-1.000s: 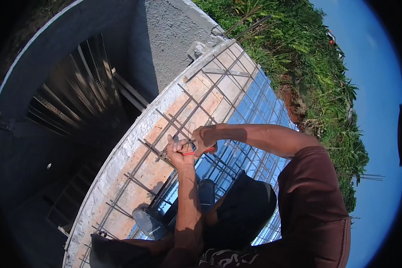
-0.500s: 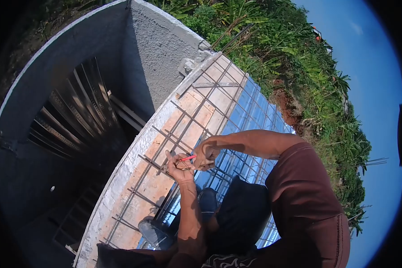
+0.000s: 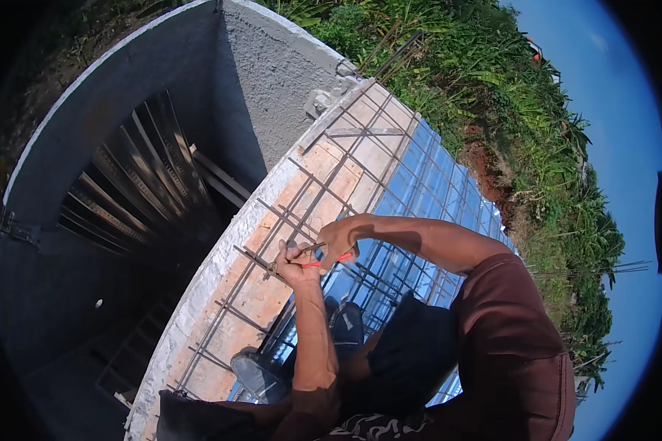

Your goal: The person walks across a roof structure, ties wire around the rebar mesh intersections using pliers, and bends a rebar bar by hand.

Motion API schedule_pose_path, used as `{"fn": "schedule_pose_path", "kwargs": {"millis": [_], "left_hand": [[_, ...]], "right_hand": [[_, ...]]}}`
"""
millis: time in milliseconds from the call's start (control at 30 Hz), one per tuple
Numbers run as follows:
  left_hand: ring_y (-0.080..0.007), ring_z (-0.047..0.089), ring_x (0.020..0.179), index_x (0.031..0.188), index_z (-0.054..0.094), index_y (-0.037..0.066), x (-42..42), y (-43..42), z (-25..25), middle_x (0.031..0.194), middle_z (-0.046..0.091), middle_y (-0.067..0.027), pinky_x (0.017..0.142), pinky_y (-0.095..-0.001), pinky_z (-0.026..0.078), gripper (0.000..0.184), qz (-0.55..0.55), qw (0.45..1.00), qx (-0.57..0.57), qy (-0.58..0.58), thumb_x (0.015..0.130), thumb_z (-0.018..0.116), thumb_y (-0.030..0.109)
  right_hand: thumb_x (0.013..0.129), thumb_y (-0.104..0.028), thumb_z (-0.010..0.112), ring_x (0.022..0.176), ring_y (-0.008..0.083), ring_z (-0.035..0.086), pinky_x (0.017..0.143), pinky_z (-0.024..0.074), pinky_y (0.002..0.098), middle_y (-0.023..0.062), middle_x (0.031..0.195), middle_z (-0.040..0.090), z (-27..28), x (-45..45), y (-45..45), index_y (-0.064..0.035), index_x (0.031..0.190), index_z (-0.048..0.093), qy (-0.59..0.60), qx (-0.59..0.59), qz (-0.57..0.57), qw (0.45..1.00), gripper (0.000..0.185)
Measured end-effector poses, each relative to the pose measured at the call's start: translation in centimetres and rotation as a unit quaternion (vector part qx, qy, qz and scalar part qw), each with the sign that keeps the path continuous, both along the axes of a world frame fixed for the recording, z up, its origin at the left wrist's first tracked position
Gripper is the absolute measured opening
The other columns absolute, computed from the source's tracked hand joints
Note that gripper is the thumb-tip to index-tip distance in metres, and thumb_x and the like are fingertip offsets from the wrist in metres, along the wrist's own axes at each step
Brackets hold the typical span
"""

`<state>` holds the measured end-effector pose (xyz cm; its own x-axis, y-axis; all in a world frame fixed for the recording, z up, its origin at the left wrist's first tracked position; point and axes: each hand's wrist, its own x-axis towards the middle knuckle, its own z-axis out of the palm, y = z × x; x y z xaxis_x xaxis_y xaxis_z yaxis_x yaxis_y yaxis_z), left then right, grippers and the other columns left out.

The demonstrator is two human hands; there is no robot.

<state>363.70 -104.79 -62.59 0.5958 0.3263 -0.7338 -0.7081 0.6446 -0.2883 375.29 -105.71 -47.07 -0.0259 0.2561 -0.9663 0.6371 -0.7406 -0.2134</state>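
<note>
My right hand [image 3: 340, 237] is closed round a tool with red handles [image 3: 346, 257], likely pincers; its jaws are hidden. Beside it, touching or nearly so, my left hand [image 3: 296, 263] is palm up with its fingers curled. A red piece, seemingly part of the same tool, shows between the two hands. What the left fingers grip is too small to make out. Both hands are just over the steel rebar grid [image 3: 256, 262], near the crossing bars at its left side.
Plywood boards [image 3: 254, 301] and shiny blue metal sheeting [image 3: 419, 176] lie under the rebar. Left of the rough concrete wall edge [image 3: 191, 298] drops a deep, dark pit with leaning metal planks [image 3: 136, 173]. My shoes [image 3: 261, 373] stand on the deck. Green plants [image 3: 522, 147] grow beyond.
My right hand has turned over, and the red handles have swung with it. My left hand stays by the same bars. The view has shifted slightly.
</note>
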Motion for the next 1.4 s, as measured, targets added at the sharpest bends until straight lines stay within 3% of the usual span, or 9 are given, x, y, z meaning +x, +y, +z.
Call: {"fn": "schedule_pose_path", "kwargs": {"millis": [167, 367, 500, 633, 700, 833, 967, 1167, 1400], "left_hand": [[-0.0113, 0.036, 0.045, 0.114, 0.042, 0.009, 1.8, 2.5, 0.3, 0.053, 0.032, 0.0018, 0.046, -0.0300, 0.041, 0.023, -0.078, 0.983, -0.138, 0.091, 0.091, 0.038, 0.009], [-0.0140, 0.043, 0.049, 0.105, 0.050, 0.008, 0.5, 0.5, 3.5, 0.059, 0.044, -0.0004, 0.055, -0.0314, 0.046, 0.018, -0.026, 0.996, -0.061, 0.064, 0.090, 0.052, 0.018], [-0.0122, 0.041, 0.045, 0.086, 0.053, 0.008, -0.5, -1.1, -1.8, 0.050, 0.039, 0.0012, 0.055, -0.0294, 0.047, 0.011, 0.053, 0.995, 0.035, -0.076, 0.089, 0.057, 0.018], [-0.0114, 0.034, 0.042, 0.093, 0.048, 0.008, 0.0, 1.3, -1.0, 0.048, 0.025, 0.0027, 0.043, -0.0278, 0.038, 0.005, -0.067, 0.995, -0.063, 0.036, 0.093, 0.044, 0.011], [-0.0106, 0.033, 0.042, 0.098, 0.045, 0.007, 0.9, 1.9, -0.8, 0.047, 0.022, 0.0030, 0.041, -0.0276, 0.036, 0.012, -0.160, 0.976, -0.066, 0.129, 0.093, 0.035, 0.011], [-0.0147, 0.040, 0.044, 0.110, 0.045, 0.006, -0.1, 1.8, 2.2, 0.065, 0.044, -0.0039, 0.044, -0.0344, 0.040, 0.025, -0.182, 0.978, -0.088, 0.047, 0.091, 0.036, 0.019], [-0.0136, 0.035, 0.044, 0.084, 0.048, 0.007, -1.2, 0.8, 3.3, 0.057, 0.041, -0.0003, 0.050, -0.0307, 0.043, 0.012, -0.046, 0.992, -0.038, 0.114, 0.089, 0.042, 0.016], [-0.0147, 0.033, 0.043, 0.120, 0.043, 0.005, 1.2, 3.0, 0.0, 0.051, 0.028, 0.0005, 0.045, -0.0317, 0.038, 0.038, -0.172, 0.956, -0.073, 0.227, 0.083, 0.036, 0.013], [-0.0258, 0.062, 0.076, 0.111, 0.045, 0.002, -2.5, 0.4, 0.7, 0.091, 0.059, -0.0123, 0.062, -0.0381, 0.051, 0.047, -0.286, 0.899, 0.277, 0.185, 0.084, 0.060, 0.039]], "right_hand": [[0.072, -0.019, 0.064, 0.087, 0.0262, 0.065, 0.071, 0.0509, 0.0438, 0.0145, 0.085, 0.067, -0.6, -5.3, -0.3, -0.0016, 0.087, 0.067, -0.390, 0.234, 0.363, 0.813, 0.022], [0.079, -0.019, 0.063, 0.070, 0.0187, 0.065, 0.055, 0.0493, 0.0292, 0.0100, 0.079, 0.067, -4.9, -0.5, -1.0, -0.0050, 0.085, 0.067, -0.243, 0.239, 0.290, 0.894, 0.016], [0.084, -0.033, 0.064, 0.058, 0.0174, 0.059, 0.056, 0.0514, 0.0249, 0.0050, 0.074, 0.063, -7.2, 1.8, -2.2, -0.0036, 0.086, 0.063, 0.239, -0.190, -0.165, 0.938, 0.029], [0.080, -0.028, 0.067, 0.074, 0.0203, 0.066, 0.065, 0.0535, 0.0299, 0.0081, 0.079, 0.066, -0.3, -1.8, -0.2, -0.0034, 0.090, 0.066, -0.008, -0.061, -0.045, 0.997, 0.027], [0.076, -0.023, 0.067, 0.082, 0.0273, 0.066, 0.070, 0.0541, 0.0404, 0.0095, 0.082, 0.067, -1.5, -4.2, -0.6, -0.0036, 0.094, 0.068, -0.297, 0.177, 0.365, 0.864, 0.026], [0.069, -0.018, 0.068, 0.060, 0.0260, 0.061, 0.052, 0.0486, 0.0373, 0.0109, 0.070, 0.064, -4.4, -2.4, -2.2, -0.0058, 0.073, 0.068, -0.195, 0.254, 0.294, 0.901, 0.013], [0.067, -0.041, 0.076, 0.058, 0.0209, 0.057, 0.047, 0.0461, 0.0326, 0.0124, 0.069, 0.061, -6.4, 0.6, -2.5, -0.0007, 0.067, 0.063, 0.101, -0.061, -0.174, 0.978, 0.042], [0.080, -0.048, 0.051, 0.065, 0.0231, 0.064, 0.055, 0.0515, 0.0336, 0.0177, 0.077, 0.065, -0.3, -1.4, -0.1, 0.0020, 0.067, 0.064, -0.157, 0.125, 0.192, 0.961, 0.053], [0.090, -0.020, 0.048, 0.067, 0.0245, 0.065, 0.063, 0.0557, 0.0334, 0.0151, 0.080, 0.065, -4.5, -2.5, -6.7, 0.0036, 0.106, 0.056, 0.196, 0.082, -0.342, 0.915, 0.030]]}}
